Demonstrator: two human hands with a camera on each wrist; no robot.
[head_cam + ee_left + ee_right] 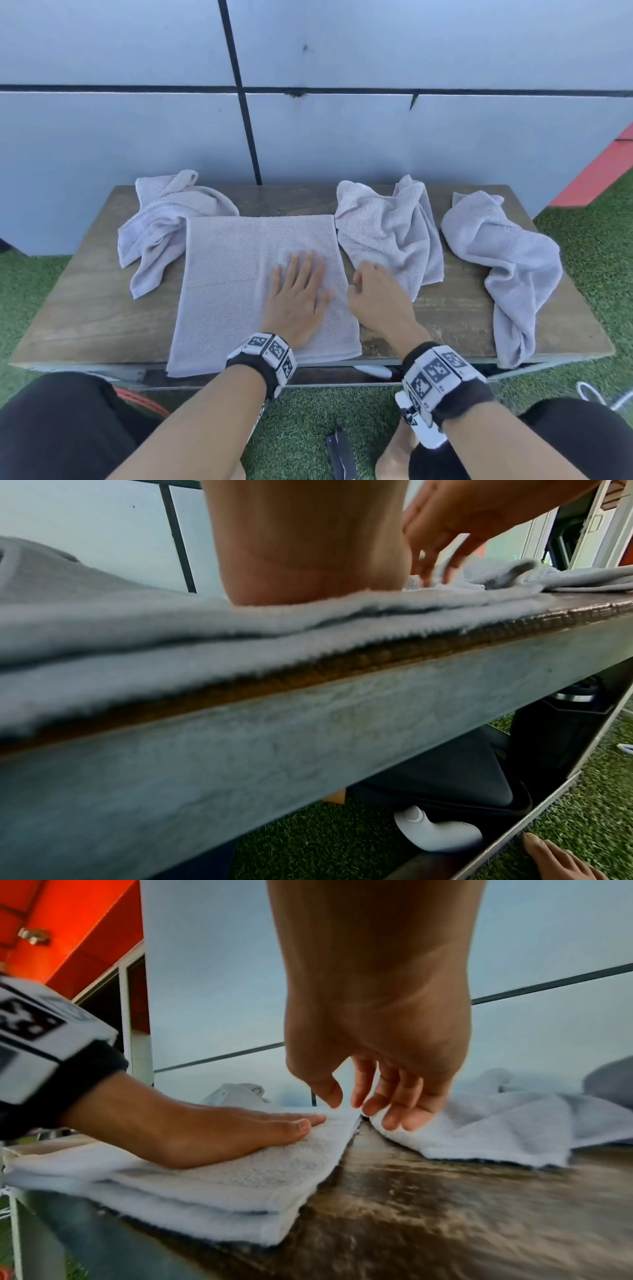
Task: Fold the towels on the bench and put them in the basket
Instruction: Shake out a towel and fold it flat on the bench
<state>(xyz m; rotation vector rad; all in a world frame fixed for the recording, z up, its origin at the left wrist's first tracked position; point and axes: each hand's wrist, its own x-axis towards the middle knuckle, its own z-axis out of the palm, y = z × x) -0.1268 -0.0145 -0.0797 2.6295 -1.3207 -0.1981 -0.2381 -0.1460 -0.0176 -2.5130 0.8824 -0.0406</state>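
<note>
Weathered brown wooden desk (pixel 85 308) with a grey metal front rail, standing on green artificial turf (pixel 582 260). Pale blue-grey panelled wall (pixel 120 137) with black seams runs behind its far edge; an orange-red strip (pixel 596 174) crosses the upper right of the head view.

Four light grey terry towels on the desk:
- flat folded towel (pixel 233 274) in the middle, reaching from mid-depth to the front edge and hanging slightly over it. Right wrist view shows stacked layers.
- crumpled towel (pixel 164 222) at the far left corner, its right side touching the folded one's left edge.
- crumpled towel (pixel 387 226) right of centre, touching the folded one's far right corner.
- crumpled towel (pixel 507 260) near the right edge, trailing over the front edge.

Left hand (pixel 296 294): palm down on the right half of the folded towel, fingers straight, slightly spread, pressing flat.
Right hand (pixel 376 294): above bare wood between the folded towel's right edge and the centre-right crumpled towel. Fingers (pixel 394 1093) loosely curled, narrow gap to the thumb, holding nothing; tips just above the cloth edge.

Under the desk: dark bag and a white plastic device (pixel 441 831) on the turf.
</note>
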